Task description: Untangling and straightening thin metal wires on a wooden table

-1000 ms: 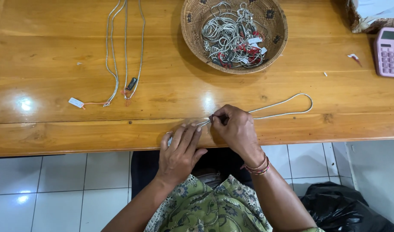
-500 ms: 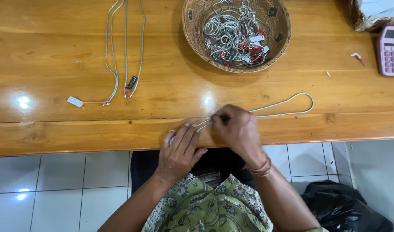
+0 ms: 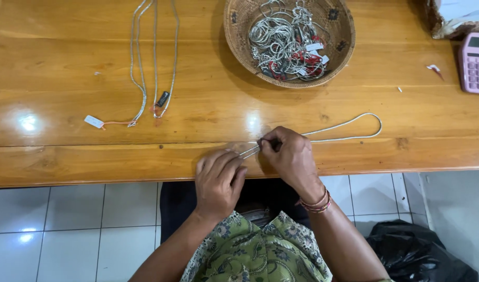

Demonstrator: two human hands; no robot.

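Glossy wooden table (image 3: 67, 62), left hand (image 3: 218, 180), right hand (image 3: 290, 156), pinched silver chain (image 3: 349, 128)

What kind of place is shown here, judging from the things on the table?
Probably a small jewellery workshop or shop counter. Both hands handle a silver chain on a wooden table, a woven basket holds many tagged chains, and a pink calculator sits nearby.

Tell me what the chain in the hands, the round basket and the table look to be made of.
Chain: silvery metal by its sheen, probably; alloy unclear. Basket: woven plant fibre, likely rattan, matte tan with a visible weave. Table: wood with glossy varnish, showing grain and lamp glare.
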